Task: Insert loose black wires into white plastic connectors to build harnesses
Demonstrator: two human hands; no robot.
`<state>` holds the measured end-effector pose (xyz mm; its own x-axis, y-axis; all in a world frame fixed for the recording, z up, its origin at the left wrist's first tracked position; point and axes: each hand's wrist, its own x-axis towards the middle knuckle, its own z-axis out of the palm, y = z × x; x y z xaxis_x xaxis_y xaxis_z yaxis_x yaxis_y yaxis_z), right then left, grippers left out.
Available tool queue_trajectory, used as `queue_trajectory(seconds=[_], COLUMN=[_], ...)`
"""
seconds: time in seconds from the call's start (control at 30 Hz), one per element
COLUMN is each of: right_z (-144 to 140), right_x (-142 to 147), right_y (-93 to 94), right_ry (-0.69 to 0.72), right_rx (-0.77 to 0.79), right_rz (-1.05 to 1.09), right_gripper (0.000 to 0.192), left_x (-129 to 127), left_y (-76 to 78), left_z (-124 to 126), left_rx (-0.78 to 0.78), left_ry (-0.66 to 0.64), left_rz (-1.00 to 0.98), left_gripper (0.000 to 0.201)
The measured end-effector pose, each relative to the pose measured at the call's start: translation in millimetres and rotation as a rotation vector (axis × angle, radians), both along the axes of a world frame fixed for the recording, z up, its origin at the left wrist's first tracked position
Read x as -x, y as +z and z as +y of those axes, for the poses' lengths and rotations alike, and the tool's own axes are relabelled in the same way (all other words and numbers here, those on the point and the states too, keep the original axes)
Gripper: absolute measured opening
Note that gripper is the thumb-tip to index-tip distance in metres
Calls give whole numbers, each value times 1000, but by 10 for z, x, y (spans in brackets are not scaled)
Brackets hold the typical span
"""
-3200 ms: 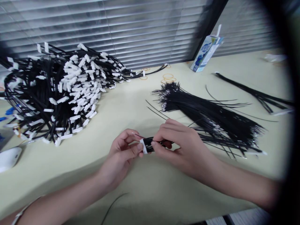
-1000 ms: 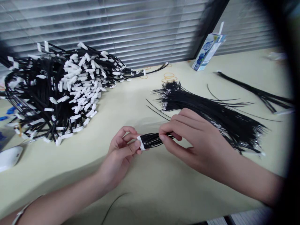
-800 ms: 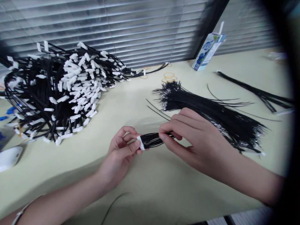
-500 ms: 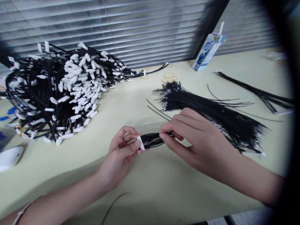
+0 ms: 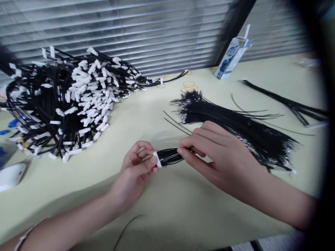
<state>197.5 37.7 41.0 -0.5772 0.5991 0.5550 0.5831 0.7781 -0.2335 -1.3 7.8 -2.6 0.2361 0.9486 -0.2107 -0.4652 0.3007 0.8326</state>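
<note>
Thumb and fingers of my left hand point(image 5: 140, 164) pinch a white connector housing point(image 5: 157, 159). A row of thin black wires point(image 5: 171, 157) runs out of the housing to the right. My right hand point(image 5: 211, 153) is closed on those wires a short way from the housing; its fingertips hide where they continue. Just behind my right hand lies a thick bundle of loose black wires point(image 5: 217, 113) with shiny metal ends. Two single wires point(image 5: 176, 125) stick out on the table to its left.
At the back left rises a large heap of black cables with white connectors point(image 5: 89, 90). Rubber bands point(image 5: 190, 86) and a drink carton with a straw point(image 5: 231, 59) are near the window blind. A sleeved cable point(image 5: 277, 96) lies right; a white mouse-like object point(image 5: 12, 176), left.
Almost nothing differs. Both hands keep their hold on the connector and wires, with at most a tiny shift of the right fingertips.
</note>
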Motion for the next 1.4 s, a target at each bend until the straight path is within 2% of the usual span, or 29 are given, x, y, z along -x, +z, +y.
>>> queue_trajectory(seconds=[0.37, 0.67, 0.93, 1.13, 1.23, 1.3, 1.37, 1.4], right_z=[-19, -24, -57, -76, -34, 60, 221, 322], right_x=[-10, 1, 69, 123, 108, 70, 18, -7], right_y=[10, -9, -153, -218, -164, -142, -174, -215], right_ry=[-7, 46, 167, 164, 132, 57, -66, -130], right_rx=[27, 45, 28, 112, 280, 396, 406, 364], right_rz=[8, -11, -71, 43, 99, 154, 196, 198], right_gripper=[16, 16, 19, 19, 18, 23, 26, 24], left_x=[-4, -14, -24, -22, -31, -40, -50, -55], left_y=[3, 23, 26, 23, 23, 24, 27, 28], left_z=[11, 19, -14, -13, -22, -32, -39, -41], left_rx=[-1, 10, 4, -3, -17, -43, -65, -69], left_ry=[0, 6, -8, -3, -5, -27, -63, -76], left_rz=[2, 19, 71, 106, 129, 165, 201, 216], left_gripper=[16, 17, 18, 19, 19, 17, 16, 16])
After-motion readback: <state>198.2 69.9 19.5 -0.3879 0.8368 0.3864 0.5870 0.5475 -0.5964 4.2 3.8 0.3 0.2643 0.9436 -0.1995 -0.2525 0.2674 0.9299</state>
